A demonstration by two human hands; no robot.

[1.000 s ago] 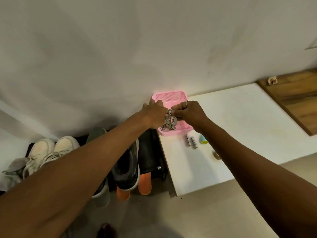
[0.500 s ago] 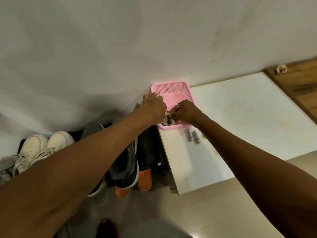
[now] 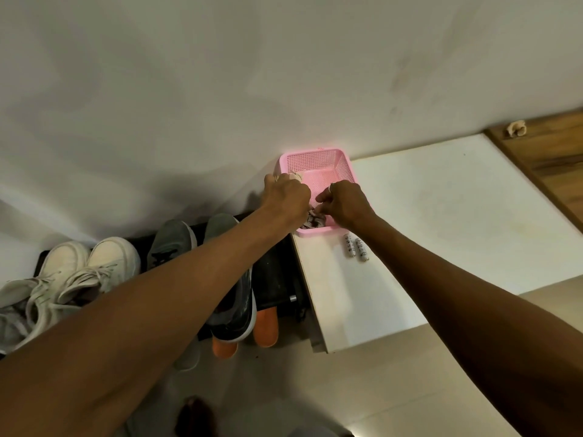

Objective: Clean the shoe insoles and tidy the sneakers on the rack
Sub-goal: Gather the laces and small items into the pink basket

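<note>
In the head view, both your arms reach to the pink basket (image 3: 344,165), which stands against the wall at the back left corner of the white bench (image 3: 441,216). Your right grip (image 3: 344,203) curls down into the basket's near corner and pinches the patterned cloth (image 3: 315,220) bunched there. Your left grip (image 3: 285,197) is clenched over the basket's left rim, right against the cloth. Its fingers are hidden under the knuckles, so I cannot tell whether it holds the cloth too. This looks like fetching the cloth for wiping. Gather the whole bunch before you lift, so no loose end snags the mesh wall and tips the light basket; your left could steady the rim. Lift up, then toward you and leftward, clear of the two batteries (image 3: 355,246) lying just beside the basket's front. The orange insoles (image 3: 265,326) poke out of the front of the black rack (image 3: 274,272), beside the dark sneaker (image 3: 235,310). The white sneakers (image 3: 85,266) sit at the rack's left end. Wipe the insoles one at a time.
</note>
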